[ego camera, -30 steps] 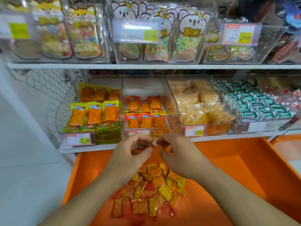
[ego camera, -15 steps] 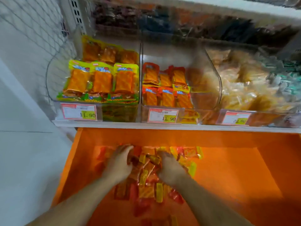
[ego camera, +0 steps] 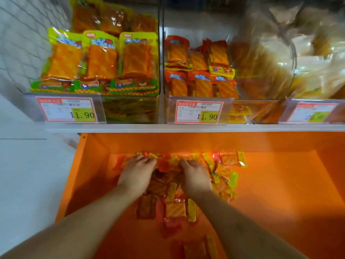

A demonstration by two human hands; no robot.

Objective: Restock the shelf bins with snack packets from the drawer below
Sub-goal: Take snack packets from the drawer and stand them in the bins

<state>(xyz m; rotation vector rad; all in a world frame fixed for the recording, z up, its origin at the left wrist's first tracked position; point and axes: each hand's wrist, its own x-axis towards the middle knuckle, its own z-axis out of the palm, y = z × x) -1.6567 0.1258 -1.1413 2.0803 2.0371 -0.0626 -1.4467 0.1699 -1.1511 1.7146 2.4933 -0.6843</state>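
both hands are down in the orange drawer (ego camera: 280, 184), palms down on a heap of small red and yellow packets (ego camera: 175, 210). the left hand (ego camera: 137, 173) lies on the left part of the heap, fingers reaching toward the back wall and bent at the tips over the packets there; whether it has any pinched cannot be told. the right hand (ego camera: 195, 176) sits just beside it on the middle of the heap, fingers also bent down into the packets, its hold just as unclear. the heap spreads from the back wall toward the near edge, with a few stray packets lying apart near the bottom of the view.

above the drawer runs a white shelf (ego camera: 186, 128) carrying clear bins. the left bin (ego camera: 130, 109) is packed with larger yellow-green packs standing in rows. the middle bin (ego camera: 166, 109) holds red-topped packets like those in the drawer, filling only its left and centre. the right bin (ego camera: 291, 53) is blurred, with pale bagged goods inside. price tags (ego camera: 198, 112) hang on the bin fronts; the two clearer ones read 11.90.
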